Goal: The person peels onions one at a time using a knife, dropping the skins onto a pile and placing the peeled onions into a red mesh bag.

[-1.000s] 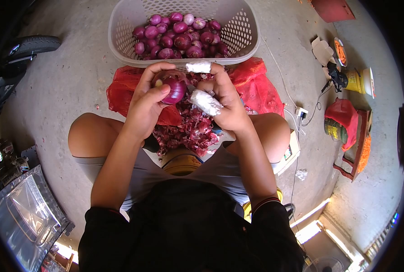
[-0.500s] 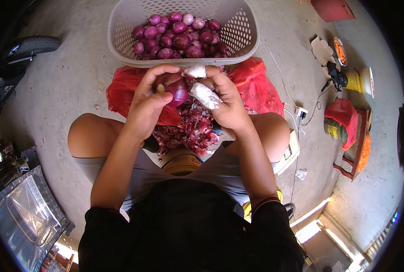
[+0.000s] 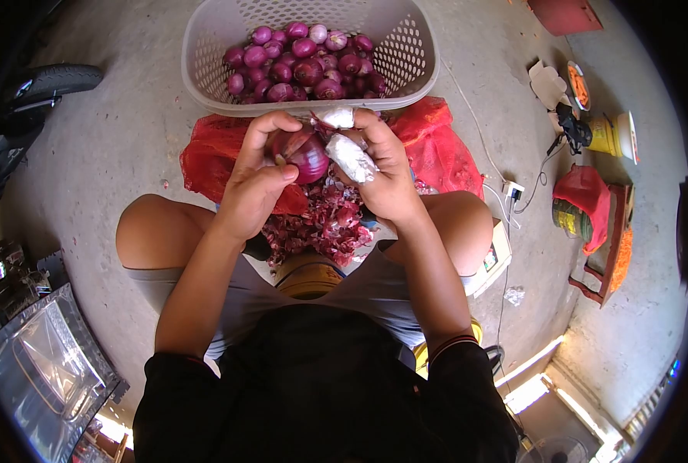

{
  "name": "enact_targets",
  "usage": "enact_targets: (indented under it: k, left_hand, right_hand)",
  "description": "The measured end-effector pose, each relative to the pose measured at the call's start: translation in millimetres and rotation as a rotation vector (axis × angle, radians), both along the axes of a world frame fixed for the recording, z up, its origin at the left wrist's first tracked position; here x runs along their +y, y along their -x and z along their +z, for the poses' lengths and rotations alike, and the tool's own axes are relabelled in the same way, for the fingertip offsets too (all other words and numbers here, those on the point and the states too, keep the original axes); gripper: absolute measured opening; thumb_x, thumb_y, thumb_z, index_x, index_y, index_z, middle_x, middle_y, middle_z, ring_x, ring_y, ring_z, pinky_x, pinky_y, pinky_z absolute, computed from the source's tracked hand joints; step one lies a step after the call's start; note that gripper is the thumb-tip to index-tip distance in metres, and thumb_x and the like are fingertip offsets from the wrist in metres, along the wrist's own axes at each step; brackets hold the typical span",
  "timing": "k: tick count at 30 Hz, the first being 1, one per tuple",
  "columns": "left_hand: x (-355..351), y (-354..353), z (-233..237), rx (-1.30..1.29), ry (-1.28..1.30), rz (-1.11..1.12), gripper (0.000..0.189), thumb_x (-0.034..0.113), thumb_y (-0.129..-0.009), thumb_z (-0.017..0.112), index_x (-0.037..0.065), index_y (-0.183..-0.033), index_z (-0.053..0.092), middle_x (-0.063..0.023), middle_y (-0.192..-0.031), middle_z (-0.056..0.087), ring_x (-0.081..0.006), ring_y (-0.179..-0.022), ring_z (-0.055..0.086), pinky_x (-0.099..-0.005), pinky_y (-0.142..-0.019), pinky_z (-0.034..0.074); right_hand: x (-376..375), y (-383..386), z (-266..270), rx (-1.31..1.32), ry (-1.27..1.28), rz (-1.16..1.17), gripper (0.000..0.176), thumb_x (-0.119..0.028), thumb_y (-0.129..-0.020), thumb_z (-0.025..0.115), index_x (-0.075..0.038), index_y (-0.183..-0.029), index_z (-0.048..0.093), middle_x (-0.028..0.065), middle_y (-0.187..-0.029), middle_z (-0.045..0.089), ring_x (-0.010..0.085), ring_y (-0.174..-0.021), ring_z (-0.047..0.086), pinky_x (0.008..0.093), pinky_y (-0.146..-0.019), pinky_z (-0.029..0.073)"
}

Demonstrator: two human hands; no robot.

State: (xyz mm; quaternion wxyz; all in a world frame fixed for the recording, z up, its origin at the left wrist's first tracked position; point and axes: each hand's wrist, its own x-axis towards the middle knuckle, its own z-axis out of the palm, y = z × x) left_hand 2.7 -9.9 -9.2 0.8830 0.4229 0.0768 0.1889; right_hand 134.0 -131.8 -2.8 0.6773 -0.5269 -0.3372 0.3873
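Observation:
A large red onion (image 3: 307, 154) is gripped between the thumb and fingers of my left hand (image 3: 253, 181), above the floor between my knees. My right hand (image 3: 386, 174) meets the onion's right side, its thumb and index fingertip covered in white wrapping (image 3: 350, 158). Thin dark skin shows by the wrapped index fingertip, which is closed in against the onion with the thumb. Below both hands lies a heap of loose onion skins (image 3: 332, 224). Just beyond them, a grey perforated basket (image 3: 197, 58) holds many purple onions (image 3: 309, 71).
Red mesh sacking (image 3: 436, 143) is spread under the basket's near side. A power strip (image 3: 512, 187) with cables lies to the right. Farther right are a yellow bucket (image 3: 605, 135) and a small wooden stand (image 3: 615, 255). A motorcycle tyre (image 3: 62, 77) is at the left.
The onion has shifted slightly right and turned a little in my left fingers. My right hand stays against its side. The basket appears nearly unmoved.

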Motion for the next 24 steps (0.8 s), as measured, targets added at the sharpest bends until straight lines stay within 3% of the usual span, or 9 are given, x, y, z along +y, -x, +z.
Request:
enact_targets:
  k: [2,8,12,13,16,17,20,21,24]
  left_hand:
    - [-1,-1,0,0.000,-0.001,0.010,0.051,-0.003,-0.075,0.050,0.009,-0.124,0.040,-0.0023,-0.120,0.040,-0.0159,-0.116,0.041,-0.0325,-0.101,0.032]
    - [3,2,4,-0.102,0.019,-0.047,0.052,0.002,-0.076,0.049,0.007,-0.126,0.036,-0.0140,-0.123,0.048,-0.0238,-0.121,0.044,-0.0373,-0.103,0.031]
    - [8,1,6,-0.079,0.044,0.001,0.055,0.005,-0.077,0.048,0.005,-0.129,0.033,-0.0191,-0.123,0.050,-0.0271,-0.120,0.047,-0.0388,-0.103,0.033]
    - [6,1,9,-0.049,0.063,0.026,0.055,0.005,-0.077,0.048,0.005,-0.130,0.033,-0.0186,-0.122,0.050,-0.0272,-0.119,0.048,-0.0388,-0.103,0.033]
    - [7,-1,8,0.054,-0.037,0.056,0.056,0.014,-0.080,0.050,0.006,-0.133,0.033,-0.0180,-0.124,0.049,-0.0260,-0.121,0.046,-0.0372,-0.102,0.034]
    - [8,-1,7,0.093,-0.097,0.059,0.056,0.019,-0.082,0.051,0.007,-0.133,0.033,-0.0179,-0.125,0.048,-0.0253,-0.122,0.045,-0.0364,-0.101,0.034]
    - [5,-1,7,0.239,-0.169,0.106,0.053,0.010,-0.082,0.054,0.006,-0.132,0.037,-0.0144,-0.122,0.051,-0.0222,-0.119,0.047,-0.0330,-0.099,0.036]
    - [3,-2,7,0.232,-0.204,0.118,0.053,0.006,-0.082,0.054,0.005,-0.132,0.038,-0.0127,-0.121,0.051,-0.0206,-0.117,0.048,-0.0315,-0.098,0.036]
    - [2,-3,9,0.229,-0.245,0.136,0.052,-0.002,-0.081,0.058,0.003,-0.130,0.042,-0.0089,-0.119,0.053,-0.0158,-0.112,0.050,-0.0287,-0.095,0.039]
  right_hand:
    - [1,1,0,-0.013,0.005,-0.015,0.031,0.000,-0.087,0.055,-0.003,-0.118,0.052,0.0008,-0.088,0.058,0.0064,-0.077,0.051,0.0217,-0.067,0.042]
    - [2,-12,-5,0.033,-0.031,-0.131,0.031,-0.004,-0.089,0.056,-0.005,-0.119,0.050,-0.0001,-0.087,0.058,0.0047,-0.073,0.049,0.0191,-0.062,0.039]
    - [-5,-25,-1,0.011,0.093,-0.070,0.032,-0.004,-0.090,0.054,-0.007,-0.121,0.047,-0.0010,-0.088,0.059,0.0046,-0.073,0.051,0.0209,-0.059,0.040]
    - [-4,-23,4,-0.101,0.157,-0.074,0.039,-0.012,-0.088,0.059,-0.005,-0.123,0.044,0.0063,-0.086,0.063,0.0149,-0.069,0.061,0.0297,-0.057,0.045]
    - [-8,-26,13,-0.857,0.519,-0.095,0.052,-0.024,-0.083,0.065,-0.004,-0.124,0.041,0.0165,-0.079,0.065,0.0318,-0.068,0.065,0.0413,-0.058,0.049]
    - [-7,-29,20,-0.881,0.763,-0.008,0.065,-0.032,-0.079,0.069,-0.003,-0.129,0.040,0.0236,-0.084,0.065,0.0391,-0.082,0.064,0.0429,-0.066,0.049]
    - [-17,-35,-4,-1.060,0.717,0.043,0.062,-0.035,-0.079,0.068,-0.001,-0.123,0.041,0.0198,-0.067,0.062,0.0396,-0.069,0.063,0.0492,-0.061,0.048]
    - [-15,-33,8,-1.005,0.775,0.113,0.065,-0.032,-0.079,0.068,0.001,-0.126,0.040,0.0225,-0.076,0.064,0.0387,-0.075,0.064,0.0460,-0.065,0.050]
    - [-21,-35,5,-0.693,0.484,0.213,0.068,-0.027,-0.078,0.069,0.002,-0.131,0.038,0.0231,-0.087,0.064,0.0336,-0.083,0.065,0.0409,-0.072,0.051]
